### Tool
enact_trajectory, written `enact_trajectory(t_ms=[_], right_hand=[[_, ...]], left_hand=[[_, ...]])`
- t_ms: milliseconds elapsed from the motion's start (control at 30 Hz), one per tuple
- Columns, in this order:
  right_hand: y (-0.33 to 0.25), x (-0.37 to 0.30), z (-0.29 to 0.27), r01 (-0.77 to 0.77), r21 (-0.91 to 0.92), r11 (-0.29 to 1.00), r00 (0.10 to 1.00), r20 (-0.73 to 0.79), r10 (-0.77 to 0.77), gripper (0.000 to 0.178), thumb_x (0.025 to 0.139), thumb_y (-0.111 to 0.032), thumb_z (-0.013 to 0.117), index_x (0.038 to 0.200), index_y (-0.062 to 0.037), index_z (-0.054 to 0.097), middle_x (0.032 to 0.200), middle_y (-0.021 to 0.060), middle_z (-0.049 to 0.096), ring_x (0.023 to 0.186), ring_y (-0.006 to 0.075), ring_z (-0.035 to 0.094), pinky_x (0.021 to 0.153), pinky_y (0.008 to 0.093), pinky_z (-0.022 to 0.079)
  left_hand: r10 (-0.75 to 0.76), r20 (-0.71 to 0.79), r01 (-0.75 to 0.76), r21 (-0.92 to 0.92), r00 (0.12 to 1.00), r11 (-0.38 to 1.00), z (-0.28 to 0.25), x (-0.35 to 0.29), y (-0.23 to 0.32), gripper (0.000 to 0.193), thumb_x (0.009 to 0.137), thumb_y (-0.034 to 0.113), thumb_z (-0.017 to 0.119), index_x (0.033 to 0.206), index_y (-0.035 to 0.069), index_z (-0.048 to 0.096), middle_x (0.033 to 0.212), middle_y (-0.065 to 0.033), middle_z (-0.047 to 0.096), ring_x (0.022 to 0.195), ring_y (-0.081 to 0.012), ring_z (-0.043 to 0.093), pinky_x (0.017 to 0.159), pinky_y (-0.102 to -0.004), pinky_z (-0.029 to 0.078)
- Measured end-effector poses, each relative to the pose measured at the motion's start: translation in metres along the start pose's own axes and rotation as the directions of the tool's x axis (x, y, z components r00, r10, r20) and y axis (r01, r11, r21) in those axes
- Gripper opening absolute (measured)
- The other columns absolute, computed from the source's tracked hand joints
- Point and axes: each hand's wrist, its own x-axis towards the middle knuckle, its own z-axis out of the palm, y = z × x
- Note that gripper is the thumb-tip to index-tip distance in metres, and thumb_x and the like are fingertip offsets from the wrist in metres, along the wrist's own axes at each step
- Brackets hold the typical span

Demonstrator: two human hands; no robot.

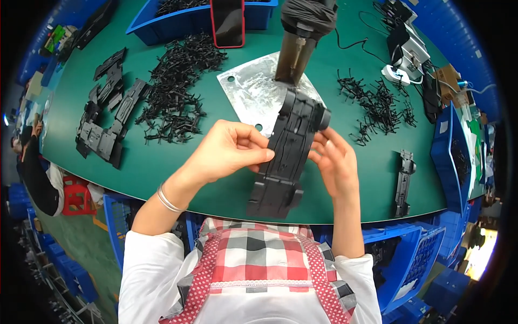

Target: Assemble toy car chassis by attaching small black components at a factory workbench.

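A long black molded plastic chassis (290,137) is tilted in front of me, its top end close below the dark post of a bench tool (294,54). My left hand (232,148) pinches its left edge, thumb on the face and the other fingers curled. By its right edge is my right hand (335,156), fingers apart and loosely bent, slightly blurred; whether the fingertips touch the chassis is hard to see. Behind the chassis lies a scuffed metal plate (248,92), partly hidden. The chassis's lower end is smeared by motion.
Small black branched parts (175,86) are heaped left, with another pile (377,105) right. Several black chassis pieces (102,129) lie far left, one more (403,183) at right. A blue bin (145,27), a phone (228,24), and a white power strip (396,74) are farther back.
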Motion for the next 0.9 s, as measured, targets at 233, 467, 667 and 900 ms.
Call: enact_trajectory(t_ms=[233, 467, 667, 900], right_hand=[[0.011, -0.055, -0.008, 0.209, -0.624, 0.753, 0.916, -0.144, -0.374, 0.072, 0.066, -0.003, 0.075, 0.126, 0.0062, 0.038, 0.118, 0.0118, 0.046, 0.106, 0.022, 0.051, 0.091, 0.0328, 0.042], [-0.004, -0.091, -0.084, 0.38, 0.048, 0.924, 0.809, -0.501, -0.306, 0.053, 0.077, -0.011, 0.06, 0.124, 0.006, 0.042, 0.114, 0.0146, 0.053, 0.1, 0.0229, 0.055, 0.085, 0.0338, 0.048], [-0.007, -0.098, -0.1, 0.456, 0.291, 0.841, 0.832, -0.474, -0.287, 0.061, 0.08, -0.023, 0.053, 0.132, 0.0019, 0.032, 0.126, 0.0186, 0.046, 0.112, 0.029, 0.05, 0.094, 0.0438, 0.042], [-0.004, -0.076, -0.098, 0.445, 0.472, 0.761, 0.893, -0.288, -0.344, 0.073, 0.075, -0.029, 0.054, 0.137, -0.0027, 0.024, 0.133, 0.0171, 0.039, 0.122, 0.0309, 0.04, 0.104, 0.0539, 0.026]], left_hand=[[0.392, 0.086, -0.397, 0.339, 0.916, 0.853, 0.088, 0.024, -0.005, 0.015, 0.076, 0.005, 0.069, 0.087, -0.004, 0.065, 0.079, -0.0081, 0.067, 0.071, -0.0097, 0.063, 0.062, -0.0223, 0.051], [0.68, 0.459, -0.786, 0.544, 0.573, 0.295, 0.136, 0.11, -0.014, 0.01, 0.075, 0.006, 0.064, 0.084, 0.001, 0.063, 0.077, -0.0127, 0.061, 0.069, -0.0277, 0.061, 0.06, -0.0344, 0.049], [0.65, 0.512, -0.711, 0.7, 0.562, 0.064, 0.175, 0.182, -0.038, 0.008, 0.072, 0.006, 0.063, 0.078, 0.002, 0.062, 0.084, -0.0123, 0.052, 0.084, -0.0269, 0.054, 0.069, -0.0367, 0.046], [0.736, 0.437, -0.566, 0.819, 0.517, -0.089, 0.167, 0.167, -0.028, 0.006, 0.063, 0.002, 0.062, 0.068, 0.001, 0.06, 0.082, -0.0117, 0.049, 0.08, -0.0244, 0.051, 0.067, -0.0342, 0.045]])
